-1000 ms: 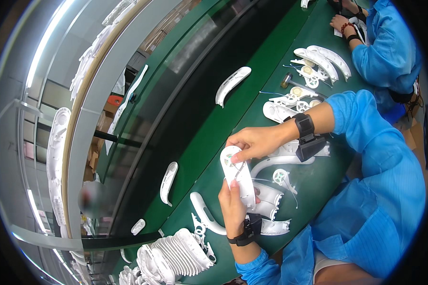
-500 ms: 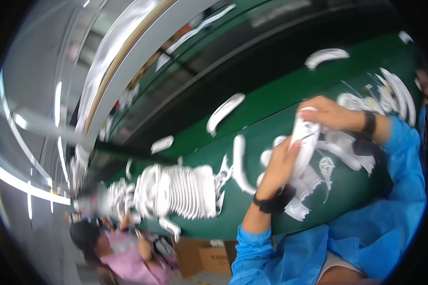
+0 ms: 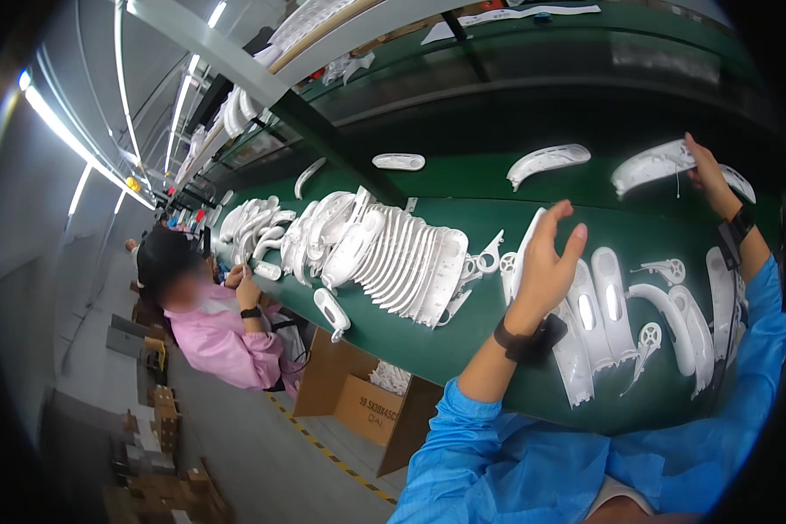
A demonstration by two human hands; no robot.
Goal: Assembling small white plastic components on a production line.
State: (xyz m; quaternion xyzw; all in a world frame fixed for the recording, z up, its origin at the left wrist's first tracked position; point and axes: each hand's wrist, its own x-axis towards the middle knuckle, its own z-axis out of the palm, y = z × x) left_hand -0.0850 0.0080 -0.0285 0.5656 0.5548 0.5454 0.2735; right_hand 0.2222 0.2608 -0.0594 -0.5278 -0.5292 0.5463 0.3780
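Note:
At the far right my right hand grips the end of a white curved plastic shell, which is over the green strip at the back. A thin strand hangs from the shell. My left hand is raised over the table with fingers apart and nothing in it. Partly behind its fingers lies a white shell. Between my forearms, long white shells with oval recesses lie side by side. Small white arms with a ring end lie among them.
A row of nested white shells stands left on the green table. More white shells lie along the back strip. A green post rises there. A person in pink works at left, near an open cardboard box.
Both hands held a white shell close in front of me. My left hand has let go and opened; my right hand has reached to the back strip with a shell. The view has shifted.

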